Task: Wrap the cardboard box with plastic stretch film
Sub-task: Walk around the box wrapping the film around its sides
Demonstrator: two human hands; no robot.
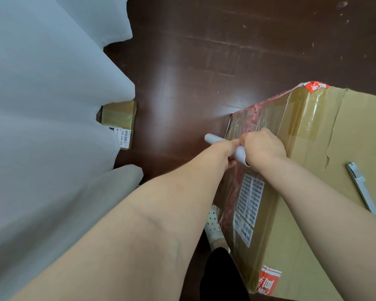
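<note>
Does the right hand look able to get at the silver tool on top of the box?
Probably yes: the silver tool lies bare on the cardboard box top, nothing between it and the right hand. That hand grips the film roll, though, and would need to let go first.

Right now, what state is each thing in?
Roll: gripped in both hands, at the box's side.
Left hand: curled round roll.
Right hand: curled round roll.
Box: closed, film over its side.
Cutter: lying on box, untouched.
Small box: taped shut, on floor.
</note>
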